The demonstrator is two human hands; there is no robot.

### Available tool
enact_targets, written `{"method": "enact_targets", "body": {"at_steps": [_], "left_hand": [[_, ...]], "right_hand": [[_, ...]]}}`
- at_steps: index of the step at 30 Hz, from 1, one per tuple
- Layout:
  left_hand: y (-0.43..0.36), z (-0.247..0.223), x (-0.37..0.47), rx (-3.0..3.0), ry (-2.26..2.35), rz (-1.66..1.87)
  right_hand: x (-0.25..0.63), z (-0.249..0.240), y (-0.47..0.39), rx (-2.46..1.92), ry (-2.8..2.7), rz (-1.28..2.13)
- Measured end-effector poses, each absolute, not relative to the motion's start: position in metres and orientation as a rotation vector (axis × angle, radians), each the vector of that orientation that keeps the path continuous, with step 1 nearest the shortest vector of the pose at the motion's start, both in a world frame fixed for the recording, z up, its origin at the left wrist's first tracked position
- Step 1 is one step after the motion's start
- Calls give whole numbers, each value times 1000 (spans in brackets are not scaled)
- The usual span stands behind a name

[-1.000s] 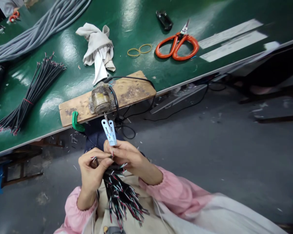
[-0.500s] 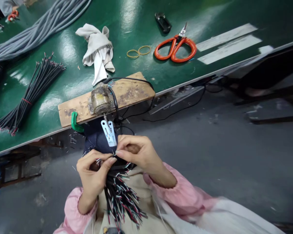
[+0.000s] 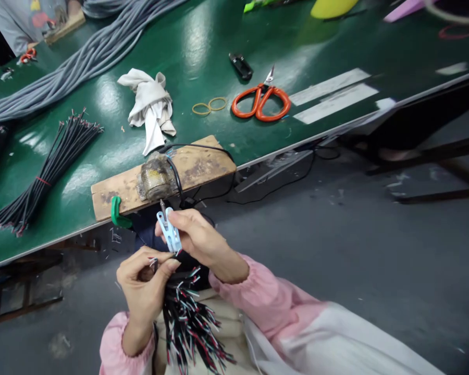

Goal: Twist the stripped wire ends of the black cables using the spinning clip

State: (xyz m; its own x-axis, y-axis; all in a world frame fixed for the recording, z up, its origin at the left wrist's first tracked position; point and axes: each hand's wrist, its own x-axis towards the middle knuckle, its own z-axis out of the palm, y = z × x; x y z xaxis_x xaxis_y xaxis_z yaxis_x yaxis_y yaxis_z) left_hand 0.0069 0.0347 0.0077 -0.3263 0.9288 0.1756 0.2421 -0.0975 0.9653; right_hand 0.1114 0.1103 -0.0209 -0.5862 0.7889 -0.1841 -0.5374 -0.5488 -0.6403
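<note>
My left hand pinches a thin black cable, whose coloured wire ends show just past the fingertips. My right hand is closed on a light blue clothespin-like clip, with the thumb on its upper end. The clip sits at the metal tip of a taped device on a wooden board. Its lower end is close to the wire ends; whether they touch is unclear. Below my hands, a bunch of black cables with red, white and green wire ends lies over my lap.
On the green table are a cable bundle, a white cloth, rubber bands, orange-handled scissors, a black tool and grey cables. A green clamp grips the board. Another person is at the top left.
My right hand has left the wire ends, moved up and left, and taken hold of the blue clip. My left hand still pinches the cable. The view has shifted slightly.
</note>
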Motion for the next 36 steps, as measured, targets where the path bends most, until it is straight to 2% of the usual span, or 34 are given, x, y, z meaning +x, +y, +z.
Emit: {"method": "enact_targets", "body": {"at_steps": [6,12,18,23,29,36], "left_hand": [[34,10,8,1248,1570,1394],[31,12,6,1310,1556,1416],[26,-4,5,1339,1470,1375],[25,-27,10,1328,1214,1424],[20,-42,17,1116,1198,1467],[12,-28,13,1085,1358,1339]], "right_hand": [[108,-33,104,-539,-513,2245],[117,-54,100,-596,-444,2155],[142,-52,86,-743,-857,1846],[155,-37,80,-628,-1237,1696],[154,-37,83,-692,-1122,1837],[150,-35,83,-613,-1139,1963]]}}
